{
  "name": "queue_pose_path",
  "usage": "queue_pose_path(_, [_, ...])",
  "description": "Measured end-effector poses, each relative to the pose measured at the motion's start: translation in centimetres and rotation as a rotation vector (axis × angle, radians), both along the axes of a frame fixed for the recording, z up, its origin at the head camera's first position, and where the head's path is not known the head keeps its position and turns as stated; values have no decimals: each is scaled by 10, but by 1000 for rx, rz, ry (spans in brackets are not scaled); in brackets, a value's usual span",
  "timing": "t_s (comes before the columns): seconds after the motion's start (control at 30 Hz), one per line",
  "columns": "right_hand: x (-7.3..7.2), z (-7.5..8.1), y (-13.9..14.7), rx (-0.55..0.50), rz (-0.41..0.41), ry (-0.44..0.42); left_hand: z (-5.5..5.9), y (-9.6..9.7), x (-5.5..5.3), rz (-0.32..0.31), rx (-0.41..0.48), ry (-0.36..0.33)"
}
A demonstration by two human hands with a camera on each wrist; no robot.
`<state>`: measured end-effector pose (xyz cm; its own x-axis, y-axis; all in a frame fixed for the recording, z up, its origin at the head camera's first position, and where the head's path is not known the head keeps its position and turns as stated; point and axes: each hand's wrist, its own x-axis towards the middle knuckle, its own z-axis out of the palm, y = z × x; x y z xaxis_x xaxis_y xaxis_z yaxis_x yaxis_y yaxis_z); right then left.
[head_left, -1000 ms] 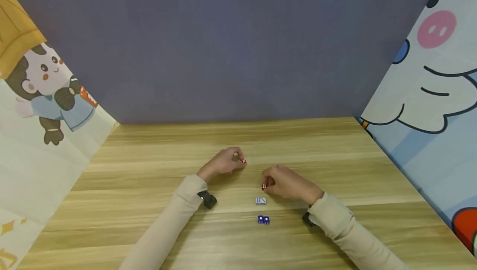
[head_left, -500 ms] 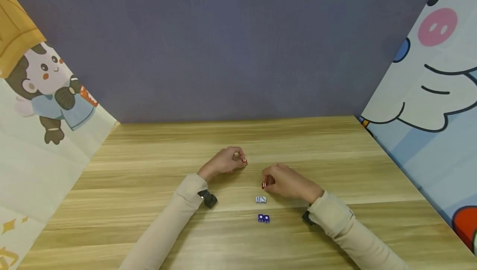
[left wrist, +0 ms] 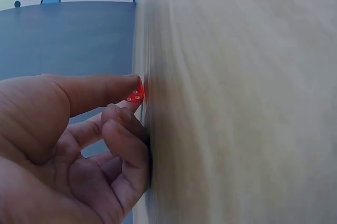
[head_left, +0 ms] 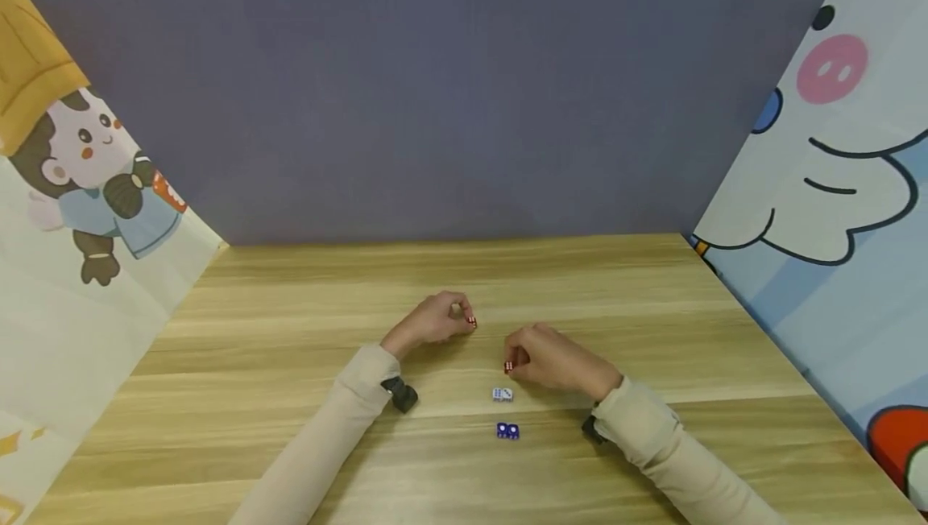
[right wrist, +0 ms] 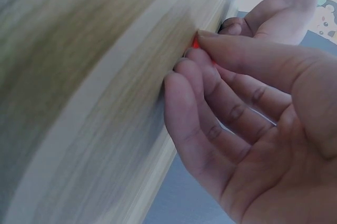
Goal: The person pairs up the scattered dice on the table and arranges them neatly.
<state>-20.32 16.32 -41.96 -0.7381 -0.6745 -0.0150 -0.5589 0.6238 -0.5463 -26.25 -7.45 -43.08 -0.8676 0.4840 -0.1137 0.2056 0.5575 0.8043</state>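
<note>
My left hand point(head_left: 437, 319) pinches a red die point(head_left: 472, 322) between thumb and index finger at the tabletop. In the left wrist view, white pips show on that red die point(left wrist: 135, 95), and the other fingers curl beside it. Nearer to me and to the right, my right hand point(head_left: 554, 356) pinches a second red die point(head_left: 509, 366), mostly hidden by the fingertips in the right wrist view. Just in front of the right hand, two white dice point(head_left: 503, 394) with blue pips sit side by side. Closer still lie two dark blue dice point(head_left: 507, 431) with white pips, also side by side.
The wood-grain table point(head_left: 290, 412) runs back to a grey-blue panel point(head_left: 449, 98). Cartoon-printed walls stand at the left point(head_left: 94, 187) and right point(head_left: 812, 187). A black wrist device point(head_left: 400, 394) is strapped on the left sleeve.
The whole head view has shifted slightly. Both hands keep their pinch on the red dice, and the white and blue dice stay in place.
</note>
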Motion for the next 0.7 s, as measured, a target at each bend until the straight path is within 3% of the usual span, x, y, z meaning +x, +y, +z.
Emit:
queue_pose_path(0.2, [0, 1, 0, 2, 9, 18, 4, 2, 7, -10, 2, -6])
queue_pose_path(0.33, [1, 1, -3, -6, 9, 16, 5, 1, 18, -41, -14, 6])
queue_pose_path(0.53, [1, 1, -4, -3, 14, 12, 16, 6, 42, -98, -72, 126])
queue_pose_path(0.7, [1, 0, -2, 3, 5, 23, 17, 15, 55, -132, -86, 172])
